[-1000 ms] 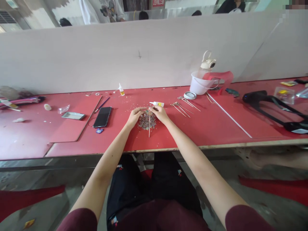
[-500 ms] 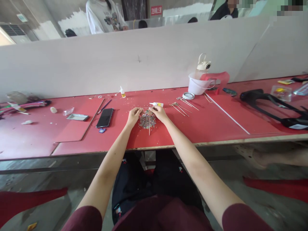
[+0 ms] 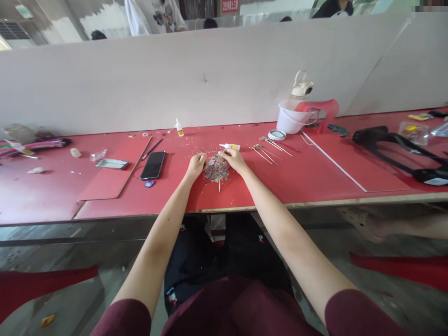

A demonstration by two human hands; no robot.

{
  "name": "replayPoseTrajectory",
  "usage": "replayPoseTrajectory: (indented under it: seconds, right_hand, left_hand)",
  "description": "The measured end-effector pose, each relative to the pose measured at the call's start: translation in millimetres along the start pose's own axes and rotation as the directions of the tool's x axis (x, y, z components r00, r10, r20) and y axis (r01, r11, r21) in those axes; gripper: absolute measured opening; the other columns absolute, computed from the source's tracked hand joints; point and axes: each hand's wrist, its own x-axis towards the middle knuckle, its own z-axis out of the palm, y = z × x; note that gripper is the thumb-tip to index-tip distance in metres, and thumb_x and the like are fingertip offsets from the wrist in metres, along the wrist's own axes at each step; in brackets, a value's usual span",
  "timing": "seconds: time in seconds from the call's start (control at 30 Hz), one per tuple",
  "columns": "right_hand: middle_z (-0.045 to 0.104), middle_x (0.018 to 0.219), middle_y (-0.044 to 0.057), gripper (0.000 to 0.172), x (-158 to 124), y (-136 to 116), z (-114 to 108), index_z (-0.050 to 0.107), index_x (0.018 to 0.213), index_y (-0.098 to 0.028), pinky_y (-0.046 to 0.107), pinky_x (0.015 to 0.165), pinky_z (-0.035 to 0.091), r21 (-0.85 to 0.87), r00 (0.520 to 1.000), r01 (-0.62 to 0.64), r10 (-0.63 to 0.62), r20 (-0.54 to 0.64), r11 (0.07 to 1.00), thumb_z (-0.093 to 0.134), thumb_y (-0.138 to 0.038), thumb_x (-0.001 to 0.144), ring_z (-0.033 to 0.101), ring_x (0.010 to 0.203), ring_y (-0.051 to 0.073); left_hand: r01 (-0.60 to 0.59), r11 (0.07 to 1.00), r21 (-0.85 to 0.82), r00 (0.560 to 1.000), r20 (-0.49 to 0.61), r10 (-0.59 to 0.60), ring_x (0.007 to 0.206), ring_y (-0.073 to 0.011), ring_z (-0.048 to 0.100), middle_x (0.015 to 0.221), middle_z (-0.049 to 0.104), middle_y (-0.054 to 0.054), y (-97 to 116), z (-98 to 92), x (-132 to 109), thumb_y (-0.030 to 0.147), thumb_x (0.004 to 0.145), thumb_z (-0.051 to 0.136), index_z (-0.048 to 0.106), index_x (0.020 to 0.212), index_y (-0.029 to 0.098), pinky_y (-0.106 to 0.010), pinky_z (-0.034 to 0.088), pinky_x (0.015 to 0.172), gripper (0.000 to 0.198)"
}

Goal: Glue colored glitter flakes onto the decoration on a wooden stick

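Note:
A heap of tiny glittery pieces (image 3: 214, 173) lies on the red table before me. Across it, pointing toward me, rests a thin stick (image 3: 219, 183) with a small decorated head at its far end. My left hand (image 3: 196, 165) is closed at the heap's left edge, fingers curled together; anything in them is too small to make out. My right hand (image 3: 234, 158) is pinched at the stick's decorated head, and its fingertips hide what they grip. Just behind the right hand lies a white glue bottle (image 3: 231, 146) with a yellow label.
Several finished-looking sticks (image 3: 265, 154) lie to the right, by a round tin lid (image 3: 276, 135) and a white bucket (image 3: 290, 120). Leftward are a phone (image 3: 153, 165), a metal tray (image 3: 112, 164) and an upright glue bottle (image 3: 179, 128). A black frame (image 3: 395, 149) lies far right.
The view has tilted slightly, so the table sits higher. My left fingers have curled in more tightly. The right hand stays pinched at the stick's head.

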Motion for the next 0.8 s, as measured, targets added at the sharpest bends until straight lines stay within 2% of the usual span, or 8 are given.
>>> replayPoseTrajectory:
  seconds: [0.17, 0.27, 0.47, 0.57, 0.67, 0.8]
  right_hand:
    - [0.061, 0.067, 0.001, 0.041, 1.8, 3.7, 0.1, 0.062, 0.071, -0.019, 0.028, 0.063, 0.039, -0.015, 1.0, 0.021, -0.021, 0.013, 1.0, 0.059, -0.058, 0.082, 0.054, 0.064, 0.016]
    - [0.058, 0.065, 0.0, 0.04, 1.6, 3.1, -0.2, 0.061, 0.07, -0.019, 0.028, 0.063, 0.037, -0.013, 0.999, 0.033, -0.032, 0.014, 0.999, 0.058, -0.057, 0.082, 0.053, 0.063, 0.015]
    - [0.049, 0.061, -0.003, 0.04, 0.0, 0.2, -0.4, 0.059, 0.067, -0.019, 0.027, 0.06, 0.033, -0.001, 0.999, 0.043, -0.043, -0.033, 0.999, 0.058, -0.055, 0.083, 0.045, 0.059, 0.013]
    - [0.049, 0.061, -0.003, 0.038, -0.8, -1.5, -0.2, 0.06, 0.069, -0.018, 0.027, 0.06, 0.032, 0.003, 0.998, 0.045, -0.045, -0.044, 0.999, 0.058, -0.053, 0.083, 0.044, 0.059, 0.013]
    - [0.048, 0.061, -0.003, 0.037, -1.9, -3.8, -0.7, 0.059, 0.068, -0.018, 0.027, 0.06, 0.031, 0.0, 0.997, 0.049, -0.049, -0.054, 0.999, 0.059, -0.052, 0.084, 0.043, 0.059, 0.012]
    - [0.043, 0.059, -0.004, 0.039, -3.2, -6.7, -1.2, 0.054, 0.063, -0.019, 0.027, 0.059, 0.029, -0.012, 0.996, 0.059, -0.059, -0.065, 0.998, 0.059, -0.051, 0.084, 0.04, 0.058, 0.012]
  left_hand:
    - [-0.021, 0.999, -0.027, 0.999, 0.039, 0.022, 0.043, -0.0085, 0.045, 0.056, 0.059, 0.0, 7.8, 1.3, -2.3, 0.032, 0.092, 0.043, 0.052, 0.062, 0.017, -0.022, 0.034, 0.045, 0.035]
    - [-0.028, 0.999, -0.032, 0.999, 0.042, 0.029, 0.046, -0.0081, 0.048, 0.062, 0.061, -0.001, 10.4, 0.1, -2.9, 0.035, 0.091, 0.047, 0.056, 0.067, 0.016, -0.021, 0.034, 0.045, 0.032]
    - [-0.013, 0.994, -0.106, 0.996, 0.086, 0.022, 0.048, -0.0076, 0.051, 0.078, 0.065, -0.003, 1.7, 0.0, 0.1, 0.033, 0.091, 0.049, 0.058, 0.082, 0.017, -0.019, 0.034, 0.042, 0.021]
    - [-0.023, 0.995, -0.099, 0.995, 0.091, 0.032, 0.049, -0.0076, 0.051, 0.083, 0.066, -0.004, -3.5, 0.7, 1.8, 0.032, 0.091, 0.051, 0.06, 0.089, 0.017, -0.019, 0.034, 0.042, 0.018]
    - [-0.045, 0.997, -0.055, 0.996, 0.079, 0.049, 0.05, -0.0081, 0.05, 0.08, 0.067, -0.004, -4.9, 0.4, 2.4, 0.032, 0.088, 0.055, 0.063, 0.089, 0.016, -0.02, 0.036, 0.044, 0.018]
    - [-0.067, 0.997, -0.032, 0.995, 0.072, 0.069, 0.049, -0.0094, 0.05, 0.064, 0.062, 0.0, -1.4, -0.2, 1.2, 0.031, 0.084, 0.06, 0.064, 0.085, 0.016, -0.021, 0.038, 0.047, 0.015]
